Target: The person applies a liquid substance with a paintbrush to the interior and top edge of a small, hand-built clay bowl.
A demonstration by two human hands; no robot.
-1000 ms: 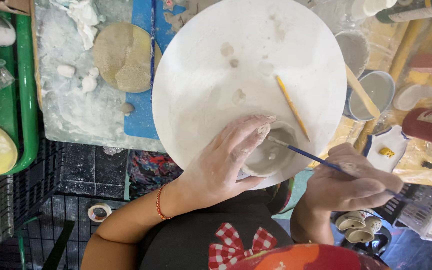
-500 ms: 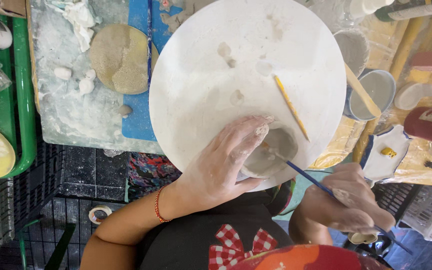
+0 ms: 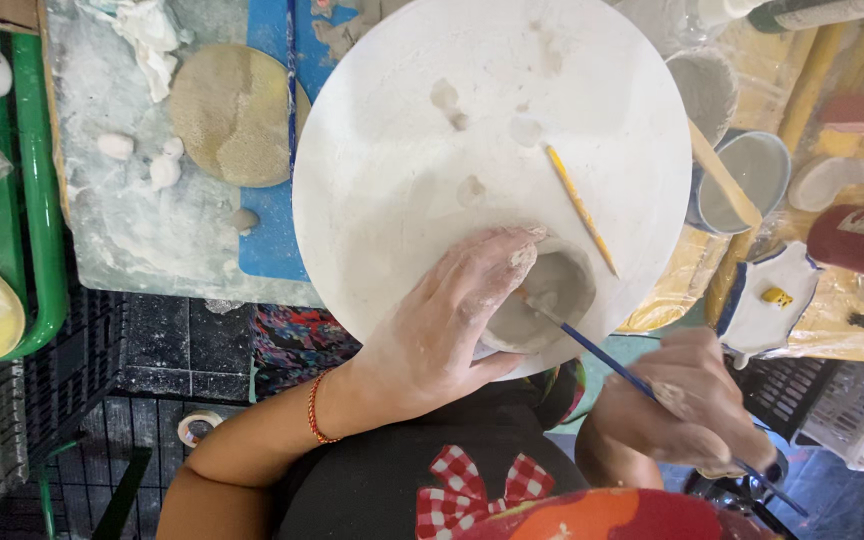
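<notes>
Head view: right hand (image 3: 692, 405) w/ blue brush (image 3: 612, 362) has drawn back toward the body; left hand (image 3: 452, 320) still grips clay bowl (image 3: 542, 295) on white round board (image 3: 432, 130). Cluttered tabletop (image 3: 112, 240) left of hands.

On the round white plaster board (image 3: 432, 130) sits a small grey clay bowl (image 3: 542, 295) near its front edge (a yellow pencil (image 3: 580, 208) lies just behind it); a flat tan clay disc (image 3: 235, 113) lies left of the board.

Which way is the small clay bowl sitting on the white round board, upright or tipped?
Upright: the clay bowl shows its open hollow to the camera, with the brush tip inside.
</notes>
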